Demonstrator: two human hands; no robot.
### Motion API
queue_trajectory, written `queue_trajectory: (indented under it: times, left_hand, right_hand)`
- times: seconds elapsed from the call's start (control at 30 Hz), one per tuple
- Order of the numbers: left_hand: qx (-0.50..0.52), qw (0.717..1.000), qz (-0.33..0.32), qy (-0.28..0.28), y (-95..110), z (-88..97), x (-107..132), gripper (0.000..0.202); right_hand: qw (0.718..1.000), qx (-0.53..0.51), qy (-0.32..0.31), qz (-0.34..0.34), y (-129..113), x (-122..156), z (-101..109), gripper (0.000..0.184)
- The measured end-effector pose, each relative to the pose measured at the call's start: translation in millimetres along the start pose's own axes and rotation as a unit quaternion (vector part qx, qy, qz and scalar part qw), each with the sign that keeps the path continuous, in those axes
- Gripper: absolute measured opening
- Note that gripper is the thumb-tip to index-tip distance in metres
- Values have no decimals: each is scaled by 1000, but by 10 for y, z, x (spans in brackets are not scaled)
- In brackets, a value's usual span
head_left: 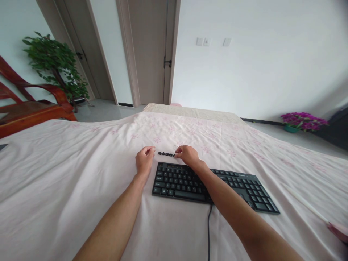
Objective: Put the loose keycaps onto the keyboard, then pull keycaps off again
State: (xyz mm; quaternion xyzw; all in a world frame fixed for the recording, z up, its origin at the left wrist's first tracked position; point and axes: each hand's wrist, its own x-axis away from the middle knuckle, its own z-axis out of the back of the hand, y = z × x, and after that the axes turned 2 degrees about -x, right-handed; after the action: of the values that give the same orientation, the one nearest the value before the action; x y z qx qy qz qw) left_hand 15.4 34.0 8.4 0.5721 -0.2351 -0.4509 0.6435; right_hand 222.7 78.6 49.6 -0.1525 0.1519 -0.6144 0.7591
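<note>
Several small black keycaps [166,154] lie in a short row on the pale cloth, just beyond the upper left part of a black keyboard [187,186]. At the right end of that row, my right hand [188,155] is closed, thumb and fingers pinched at a keycap partly hidden by the fingertips. My right forearm crosses over the keyboard and covers some of its keys. To the left of the row, my left hand [145,158] is curled with thumb and fingertips drawn together. Whether anything small sits between them cannot be made out.
A cable [208,232] runs from the keyboard toward me. The wrinkled pink-flowered cloth [81,174] covers the surface. Beyond stand a wooden chair [32,108], a leafy plant [54,61], a door [148,50] and purple flowers [304,120] in a pot.
</note>
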Motion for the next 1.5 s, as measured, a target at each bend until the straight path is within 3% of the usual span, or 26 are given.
queue_trajectory:
  times: [0.13,0.3,0.43,0.63,0.77,0.9,1.13,1.33,1.5]
  left_hand:
    - [-6,1000,-1,-2,9,6,5,33]
    - [-20,1000,-20,-9,8,4,15,30]
    - [-44,997,-60,-26,65,1,58,27]
    - [-105,966,-207,-117,405,-58,257,21]
    - [-134,934,-268,-196,613,-162,442,17]
    - [-157,911,-279,-260,652,-236,548,17]
    - [-205,888,-258,-320,621,-263,574,16]
    - [-237,868,-263,-348,690,-363,621,24]
    - [-276,862,-253,-342,717,-501,643,22]
  right_hand:
    - [998,-44,41,12,16,36,107,24]
    - [990,-101,90,36,7,230,470,54]
    - [986,-123,116,2,44,459,687,65]
    - [939,-324,112,1,168,653,536,56]
    - [928,-353,116,-17,168,718,447,51]
    - [934,-331,133,-16,126,762,434,47]
    - [945,-293,144,-17,111,738,371,40]
    - [946,-282,160,-9,98,655,335,40]
    - [961,-208,178,25,38,665,333,37]
